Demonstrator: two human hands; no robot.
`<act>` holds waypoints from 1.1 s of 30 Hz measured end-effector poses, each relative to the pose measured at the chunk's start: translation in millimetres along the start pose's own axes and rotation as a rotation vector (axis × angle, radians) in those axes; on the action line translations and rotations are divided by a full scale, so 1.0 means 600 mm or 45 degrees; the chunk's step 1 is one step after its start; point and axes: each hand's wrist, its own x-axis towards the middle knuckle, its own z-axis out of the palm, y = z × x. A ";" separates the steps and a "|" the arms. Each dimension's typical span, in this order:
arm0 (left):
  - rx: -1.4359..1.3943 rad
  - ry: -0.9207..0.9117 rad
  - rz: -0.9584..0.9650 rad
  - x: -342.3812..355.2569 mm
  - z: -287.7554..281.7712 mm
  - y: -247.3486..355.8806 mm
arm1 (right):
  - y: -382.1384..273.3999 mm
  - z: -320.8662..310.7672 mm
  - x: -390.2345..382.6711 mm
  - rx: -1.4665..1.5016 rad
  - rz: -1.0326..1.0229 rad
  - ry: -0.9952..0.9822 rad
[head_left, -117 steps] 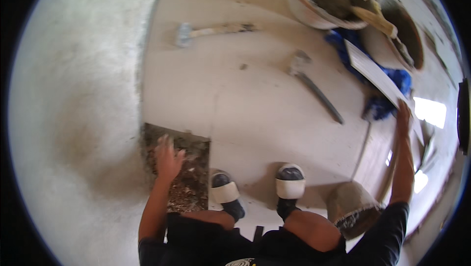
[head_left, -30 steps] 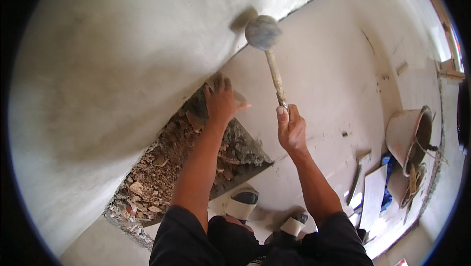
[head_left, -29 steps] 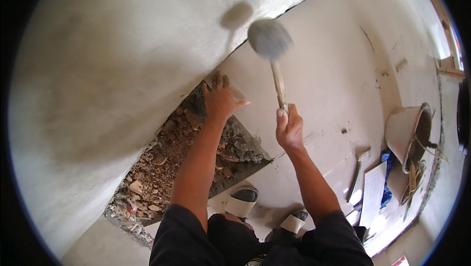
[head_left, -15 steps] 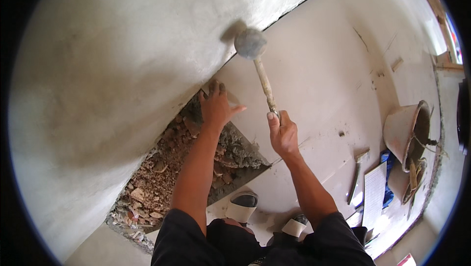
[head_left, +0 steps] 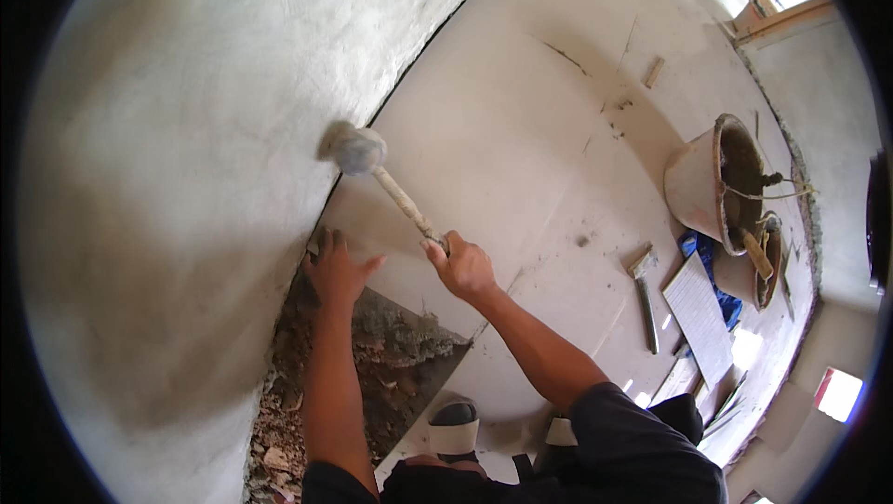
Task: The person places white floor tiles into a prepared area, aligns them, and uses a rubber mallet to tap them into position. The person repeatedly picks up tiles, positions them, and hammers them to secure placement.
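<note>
My right hand point(head_left: 462, 267) is closed around the wooden handle of a rubber mallet point(head_left: 359, 151). The mallet's rounded grey head is close to the seam between wall and floor; I cannot tell whether it touches the tile. Spread on the near corner of a pale floor tile point(head_left: 400, 267), beside the wall, is my left hand point(head_left: 339, 270), thumb pointing right. Just below that tile's edge lies an untiled patch of rubble and soil point(head_left: 391, 392), with grey mortar along its upper side.
Along the left runs a plastered wall point(head_left: 177, 179). A mortar-stained bucket point(head_left: 693, 183) stands at the right, near a smaller container with a wooden-handled tool. A hammer point(head_left: 646, 304), a white panel point(head_left: 698, 318) and blue cloth point(head_left: 726, 285) lie nearby. My shoes point(head_left: 454, 416) are beside the rubble.
The view has turned, so the bucket, hammer and floor appear farther left. The mallet stays in my right hand near the wall, and my left hand remains spread on the tile.
</note>
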 end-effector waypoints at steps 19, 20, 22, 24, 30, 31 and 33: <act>0.071 0.298 0.204 0.022 0.014 0.027 | -0.016 -0.067 0.046 0.412 0.057 0.018; 0.055 0.383 0.270 0.031 0.014 0.032 | -0.022 -0.071 0.051 0.418 0.047 0.078; 0.074 0.460 0.357 0.052 0.011 0.046 | -0.030 -0.077 0.066 0.517 -0.142 0.252; 0.172 0.466 0.428 0.076 0.005 0.063 | -0.031 -0.076 0.093 0.387 0.031 0.253; 0.174 0.427 0.473 0.127 -0.022 0.107 | -0.012 -0.073 0.148 0.342 0.171 0.185; 0.122 0.394 0.482 0.128 -0.024 0.111 | -0.009 -0.073 0.149 0.369 0.199 0.185; 0.079 0.376 0.469 0.134 -0.032 0.118 | -0.009 -0.071 0.156 0.471 0.034 0.265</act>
